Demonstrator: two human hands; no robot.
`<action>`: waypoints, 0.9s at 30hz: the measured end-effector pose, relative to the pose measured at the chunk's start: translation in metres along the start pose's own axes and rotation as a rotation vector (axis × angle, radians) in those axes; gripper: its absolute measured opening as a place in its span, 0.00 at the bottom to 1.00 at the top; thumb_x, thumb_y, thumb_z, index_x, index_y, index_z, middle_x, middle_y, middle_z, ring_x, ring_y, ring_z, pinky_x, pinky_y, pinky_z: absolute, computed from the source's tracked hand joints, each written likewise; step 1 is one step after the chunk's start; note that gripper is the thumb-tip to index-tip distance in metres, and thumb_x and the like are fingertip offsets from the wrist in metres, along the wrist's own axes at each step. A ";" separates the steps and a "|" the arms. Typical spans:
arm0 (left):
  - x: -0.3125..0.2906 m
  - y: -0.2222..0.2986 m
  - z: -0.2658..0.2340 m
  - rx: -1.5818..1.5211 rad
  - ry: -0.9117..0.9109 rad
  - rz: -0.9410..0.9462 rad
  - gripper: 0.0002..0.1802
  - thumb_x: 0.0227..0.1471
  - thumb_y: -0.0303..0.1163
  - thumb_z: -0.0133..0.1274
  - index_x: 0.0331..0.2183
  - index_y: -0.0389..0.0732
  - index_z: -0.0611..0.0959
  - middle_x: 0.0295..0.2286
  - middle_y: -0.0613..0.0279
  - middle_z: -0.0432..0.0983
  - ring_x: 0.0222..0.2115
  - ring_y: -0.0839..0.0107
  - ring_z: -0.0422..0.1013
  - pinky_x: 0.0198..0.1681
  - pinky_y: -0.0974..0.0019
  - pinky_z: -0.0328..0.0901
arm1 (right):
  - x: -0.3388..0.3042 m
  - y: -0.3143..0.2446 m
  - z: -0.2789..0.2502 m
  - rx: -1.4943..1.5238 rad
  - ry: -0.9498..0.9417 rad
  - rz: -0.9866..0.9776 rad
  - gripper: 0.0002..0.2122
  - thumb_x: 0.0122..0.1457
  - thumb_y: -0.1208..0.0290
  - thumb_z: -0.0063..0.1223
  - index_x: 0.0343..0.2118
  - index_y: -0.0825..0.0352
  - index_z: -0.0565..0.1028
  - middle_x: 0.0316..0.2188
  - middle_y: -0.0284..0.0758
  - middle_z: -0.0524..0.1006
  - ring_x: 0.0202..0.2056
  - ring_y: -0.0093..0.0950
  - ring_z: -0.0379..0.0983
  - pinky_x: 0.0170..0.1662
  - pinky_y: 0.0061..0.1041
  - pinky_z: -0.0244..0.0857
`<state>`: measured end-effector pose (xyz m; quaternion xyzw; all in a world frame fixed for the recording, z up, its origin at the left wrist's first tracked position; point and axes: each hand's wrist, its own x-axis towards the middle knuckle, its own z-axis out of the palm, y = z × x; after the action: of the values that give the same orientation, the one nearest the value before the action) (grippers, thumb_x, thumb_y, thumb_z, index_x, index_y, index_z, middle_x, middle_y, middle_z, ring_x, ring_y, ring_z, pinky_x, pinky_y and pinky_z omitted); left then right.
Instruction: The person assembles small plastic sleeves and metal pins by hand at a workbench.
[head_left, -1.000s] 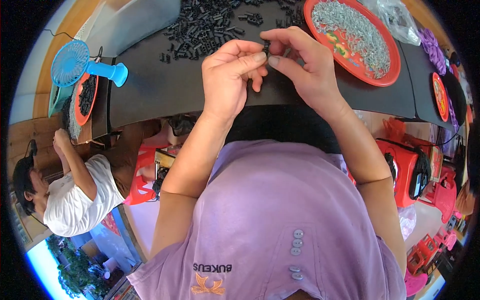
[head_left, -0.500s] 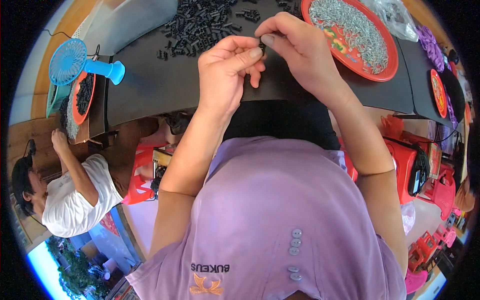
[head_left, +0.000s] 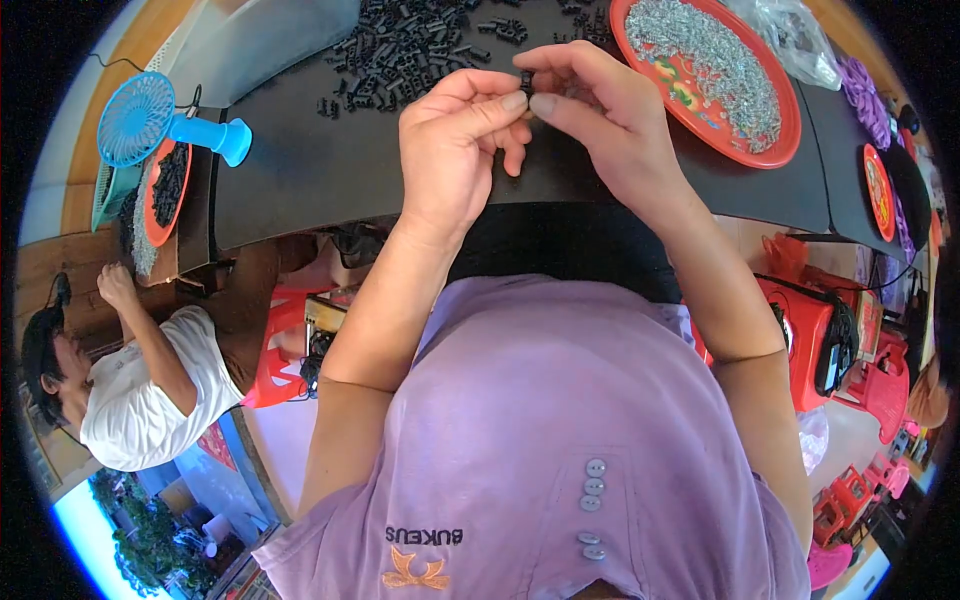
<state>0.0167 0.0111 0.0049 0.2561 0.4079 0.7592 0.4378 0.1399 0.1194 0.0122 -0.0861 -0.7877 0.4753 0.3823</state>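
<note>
Above the table's near edge, my left hand (head_left: 447, 135) is closed, with thumb and forefinger pinching a small black plastic part (head_left: 526, 82). My right hand (head_left: 615, 115) meets it from the other side. Its forefinger lies at the part's top and its thumb near the lower end, so both hands grip the one piece. Fingers hide much of the part. Beyond my left hand, a loose pile of similar black plastic parts (head_left: 405, 60) covers the dark tabletop (head_left: 300, 170). Close to my right hand stands a red plate (head_left: 643, 65) heaped with tiny silvery metal pieces (head_left: 720, 70).
At the left edge stand a blue fan (head_left: 138, 118) and an orange-red plate (head_left: 163, 235) of black parts. A translucent bin (head_left: 270, 45) is behind them. Clear plastic bags (head_left: 790, 40) lie far right. A co-worker in a white shirt (head_left: 160, 390) sits at left.
My right forefinger and thumb have spread apart around the black part, showing more of it. My left hand keeps its pinch and has barely moved. The co-worker's hand has shifted slightly.
</note>
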 end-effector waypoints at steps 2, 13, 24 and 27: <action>0.001 0.000 -0.004 0.016 -0.025 -0.004 0.06 0.52 0.22 0.53 0.34 0.30 0.78 0.24 0.56 0.76 0.18 0.71 0.71 0.18 0.72 0.63 | 0.000 -0.006 -0.001 -0.050 -0.008 -0.011 0.14 0.50 0.77 0.57 0.42 0.67 0.74 0.29 0.35 0.73 0.31 0.24 0.72 0.34 0.25 0.68; 0.001 0.002 -0.004 -0.096 -0.049 -0.027 0.06 0.50 0.20 0.53 0.34 0.29 0.78 0.26 0.55 0.76 0.21 0.71 0.72 0.21 0.69 0.66 | -0.002 -0.006 0.014 -0.325 0.095 -0.153 0.18 0.42 0.73 0.62 0.39 0.64 0.73 0.30 0.36 0.73 0.29 0.33 0.75 0.31 0.29 0.69; 0.000 0.003 0.000 -0.104 -0.056 -0.021 0.07 0.49 0.20 0.54 0.33 0.28 0.79 0.26 0.55 0.77 0.26 0.68 0.73 0.34 0.68 0.69 | 0.000 0.003 0.017 -0.539 0.198 -0.308 0.15 0.40 0.75 0.60 0.35 0.63 0.73 0.27 0.35 0.71 0.27 0.34 0.73 0.26 0.31 0.68; 0.000 0.001 -0.002 -0.103 -0.017 -0.006 0.06 0.49 0.21 0.53 0.32 0.28 0.80 0.26 0.55 0.77 0.26 0.67 0.74 0.34 0.67 0.69 | -0.002 0.003 0.020 -0.559 0.194 -0.334 0.15 0.40 0.74 0.61 0.34 0.62 0.73 0.27 0.34 0.70 0.26 0.33 0.72 0.25 0.31 0.67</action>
<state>0.0147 0.0103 0.0046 0.2386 0.3653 0.7755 0.4563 0.1275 0.1062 0.0040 -0.1022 -0.8509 0.1613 0.4894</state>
